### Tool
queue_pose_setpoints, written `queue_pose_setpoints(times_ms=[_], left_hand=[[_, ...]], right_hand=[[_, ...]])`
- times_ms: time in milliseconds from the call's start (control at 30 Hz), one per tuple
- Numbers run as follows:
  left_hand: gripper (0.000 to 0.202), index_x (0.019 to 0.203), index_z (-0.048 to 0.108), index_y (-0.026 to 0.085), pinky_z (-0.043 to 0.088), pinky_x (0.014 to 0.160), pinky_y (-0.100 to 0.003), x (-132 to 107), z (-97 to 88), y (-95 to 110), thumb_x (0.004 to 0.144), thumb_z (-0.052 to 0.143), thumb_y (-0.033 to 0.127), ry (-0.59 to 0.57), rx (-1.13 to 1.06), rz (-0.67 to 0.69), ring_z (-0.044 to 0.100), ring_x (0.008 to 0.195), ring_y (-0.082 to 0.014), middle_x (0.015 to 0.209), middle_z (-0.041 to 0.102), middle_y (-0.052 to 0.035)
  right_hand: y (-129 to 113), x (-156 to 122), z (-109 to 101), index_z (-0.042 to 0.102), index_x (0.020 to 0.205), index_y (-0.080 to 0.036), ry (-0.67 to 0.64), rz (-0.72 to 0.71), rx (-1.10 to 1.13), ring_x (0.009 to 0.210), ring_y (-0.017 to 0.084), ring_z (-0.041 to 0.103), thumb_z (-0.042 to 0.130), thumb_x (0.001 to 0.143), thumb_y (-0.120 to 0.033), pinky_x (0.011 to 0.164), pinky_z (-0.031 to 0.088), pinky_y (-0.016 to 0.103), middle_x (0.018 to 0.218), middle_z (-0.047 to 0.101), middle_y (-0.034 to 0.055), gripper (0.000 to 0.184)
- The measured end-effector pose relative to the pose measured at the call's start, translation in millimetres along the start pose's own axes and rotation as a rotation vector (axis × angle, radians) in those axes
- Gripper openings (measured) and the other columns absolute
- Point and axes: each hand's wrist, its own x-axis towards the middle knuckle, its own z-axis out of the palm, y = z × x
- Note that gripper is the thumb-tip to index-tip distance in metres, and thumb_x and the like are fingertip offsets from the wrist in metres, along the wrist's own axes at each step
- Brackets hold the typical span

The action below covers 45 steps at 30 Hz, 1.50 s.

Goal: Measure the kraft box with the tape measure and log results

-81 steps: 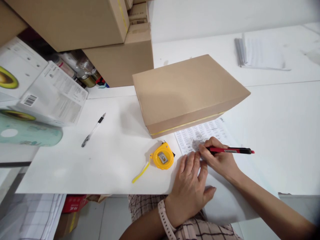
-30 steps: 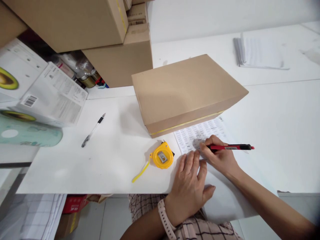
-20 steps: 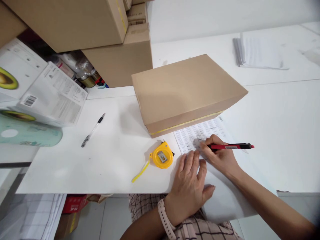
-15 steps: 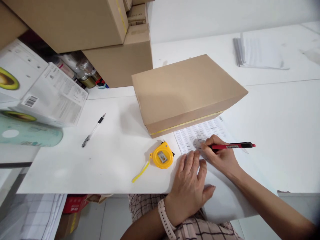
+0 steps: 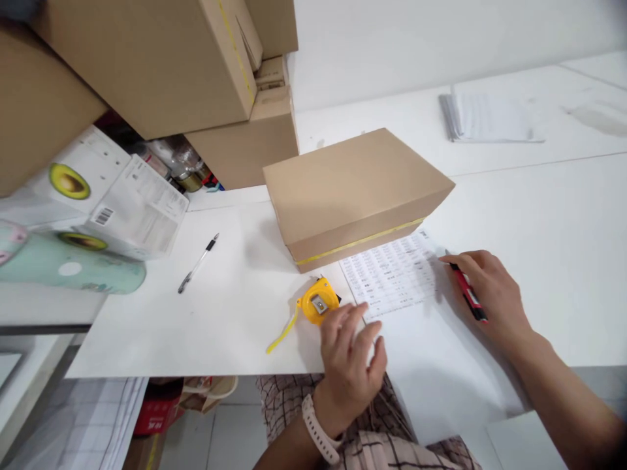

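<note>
My right hand (image 5: 490, 297) rests at the right edge of a printed sheet (image 5: 392, 274) and is closed round a red pen (image 5: 467, 294). My left hand (image 5: 350, 362) hovers just below and right of a yellow tape measure (image 5: 318, 303), fingers apart and slightly curled, holding nothing. A closed brown cardboard box (image 5: 353, 189) with a yellow tape line lies on the white table (image 5: 539, 215), over the top edge of the sheet.
A black-and-clear pen (image 5: 198, 263) lies to the left. Stacked cardboard boxes (image 5: 161, 59), a white avocado-print carton (image 5: 108, 196) and a mint green item (image 5: 63, 271) crowd the left. A stack of papers (image 5: 484, 117) lies far right.
My right hand left the writing spot and moved right with the pen. My left hand lifted off the sheet and shifted left toward the tape measure. The camera tilted slightly.
</note>
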Motion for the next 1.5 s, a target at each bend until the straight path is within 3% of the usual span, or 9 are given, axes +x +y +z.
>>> queue_pose_setpoints(times_ms=[167, 367, 567, 733, 933, 1100, 1333, 1400, 1500], left_hand=[[0.051, 0.133, 0.049, 0.015, 0.04, 0.107, -0.062, 13, -18.3, -32, 0.086, 0.069, 0.022, -0.05, 0.253, -0.24, 0.046, 0.133, -0.0394, 0.144, 0.05, -0.0223], [0.06, 0.131, 0.048, 0.02, 0.049, 0.098, -0.05, 23, -34.1, -27, 0.077, 0.075, 0.022, -0.239, -0.03, -0.522, 0.06, 0.114, -0.0322, 0.124, 0.064, -0.0141], [0.078, 0.135, 0.041, 0.026, 0.051, 0.089, -0.036, 33, -51.7, 28, 0.069, 0.082, 0.029, -0.492, -0.628, -0.639, 0.065, 0.098, -0.0231, 0.116, 0.066, -0.0056], [0.078, 0.134, 0.042, 0.027, 0.05, 0.086, -0.034, 41, -61.9, 31, 0.068, 0.083, 0.027, -0.47, -0.69, -0.688, 0.064, 0.096, -0.0216, 0.113, 0.066, -0.0044], [0.067, 0.13, 0.045, 0.025, 0.052, 0.078, -0.03, 91, -102.1, -15, 0.074, 0.079, 0.04, -0.098, -0.708, -0.58, 0.065, 0.097, -0.022, 0.118, 0.066, -0.0087], [0.069, 0.124, 0.052, 0.02, 0.052, 0.068, -0.029, 164, -149.3, -78, 0.069, 0.078, 0.052, 0.188, -0.504, -0.601, 0.067, 0.079, -0.0185, 0.107, 0.068, -0.0069], [0.053, 0.106, 0.06, 0.016, 0.043, 0.051, -0.021, 200, -162.8, -138, 0.069, 0.076, 0.05, 0.169, -0.426, -0.709, 0.064, 0.068, -0.0155, 0.085, 0.067, -0.0029], [0.049, 0.107, 0.061, 0.015, 0.044, 0.052, -0.022, 200, -158.0, -142, 0.074, 0.075, 0.049, 0.136, -0.417, -0.716, 0.064, 0.07, -0.0159, 0.087, 0.068, -0.0032], [0.037, 0.113, 0.061, 0.015, 0.051, 0.059, -0.026, 201, -148.2, -139, 0.089, 0.068, 0.043, 0.075, -0.416, -0.719, 0.065, 0.076, -0.0159, 0.095, 0.068, -0.0047]], right_hand=[[17, -12, 0, 0.063, 0.125, -0.023, -0.014, -0.006, -0.126, 0.103, 0.034, 0.061, 0.037, 0.09, -0.012, 0.062, 0.048, 0.039, 0.11, 0.068, 0.0145, 0.045], [-27, -20, -20, 0.069, 0.111, -0.021, 0.071, 0.009, 0.224, 0.091, 0.028, 0.065, 0.042, 0.099, -0.032, 0.07, 0.053, 0.04, 0.105, 0.072, 0.0133, 0.032], [-88, -24, -46, 0.07, 0.121, -0.025, -0.528, 0.139, 1.024, 0.109, 0.027, 0.064, 0.047, 0.098, -0.056, 0.093, 0.053, 0.041, 0.119, 0.071, 0.0097, 0.045], [-90, -4, -60, 0.075, 0.108, -0.024, -0.546, 0.136, 1.162, 0.089, 0.021, 0.061, 0.056, 0.093, -0.059, 0.084, 0.052, 0.037, 0.093, 0.068, 0.0063, 0.042], [-35, 95, -88, 0.074, 0.088, -0.024, -0.166, 0.226, 1.336, 0.07, 0.012, 0.052, 0.083, 0.075, -0.038, 0.064, 0.05, 0.024, 0.082, 0.062, 0.0012, 0.021], [-4, 192, -89, 0.064, 0.071, -0.019, 0.045, 0.384, 1.462, 0.058, 0.009, 0.042, 0.072, 0.08, -0.015, 0.049, 0.043, 0.02, 0.066, 0.051, -0.0002, 0.012], [-26, 226, -41, 0.056, 0.068, -0.018, 0.015, 0.492, 1.3, 0.055, 0.01, 0.044, 0.072, 0.08, -0.015, 0.053, 0.042, 0.024, 0.061, 0.051, -0.0011, 0.02], [-34, 225, -33, 0.063, 0.081, -0.018, -0.025, 0.509, 1.251, 0.061, 0.013, 0.054, 0.076, 0.077, -0.021, 0.056, 0.046, 0.026, 0.071, 0.061, 0.0023, 0.013], [-44, 220, -30, 0.066, 0.113, -0.023, -0.126, 0.504, 1.192, 0.077, 0.02, 0.066, 0.08, 0.073, -0.033, 0.06, 0.052, 0.029, 0.098, 0.071, 0.0076, 0.044]])
